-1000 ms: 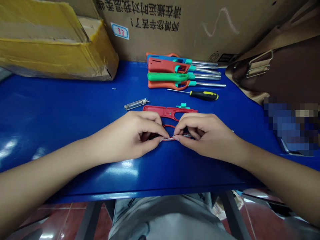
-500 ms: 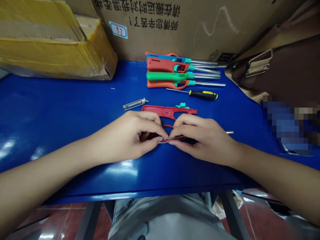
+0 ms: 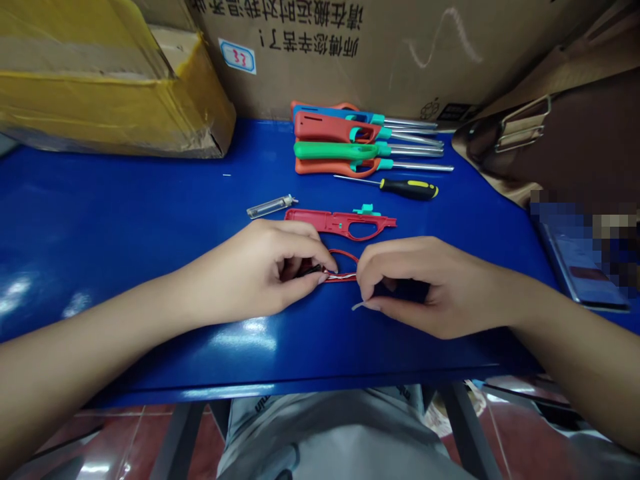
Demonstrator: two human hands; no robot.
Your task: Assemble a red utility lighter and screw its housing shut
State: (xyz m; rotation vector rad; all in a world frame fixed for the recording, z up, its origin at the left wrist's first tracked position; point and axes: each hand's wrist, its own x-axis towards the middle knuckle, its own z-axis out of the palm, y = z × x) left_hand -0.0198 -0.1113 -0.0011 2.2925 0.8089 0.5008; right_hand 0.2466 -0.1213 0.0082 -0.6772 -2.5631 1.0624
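My left hand [image 3: 280, 267] is closed on the lower red lighter shell half [image 3: 343, 277], thumb and fingertips at its left part. Black and pale wire-like parts lie inside that shell; much of it is hidden under the fingers. Just to the right, my right hand [image 3: 425, 287] pinches a thin, pale strip [image 3: 358, 306], possibly a wire or tube, whose short end sticks out leftward. Beyond both hands lies the other red shell half [image 3: 313, 219], with a teal plastic piece [image 3: 367, 209] at its far edge. Left of it rests a clear fuel tank [image 3: 271, 207].
Several assembled lighters [image 3: 335, 150] lie stacked at the back, with a black-and-yellow screwdriver [image 3: 410, 189] in front. A large cardboard box [image 3: 380, 73] stands behind them. To the left is a yellow-taped carton [image 3: 150, 120]; a phone [image 3: 580, 267] lies at the right.
My right hand has moved right and toward me, away from the left fingertips, with the pale strip in its pinch. My left hand stays on the shell half.
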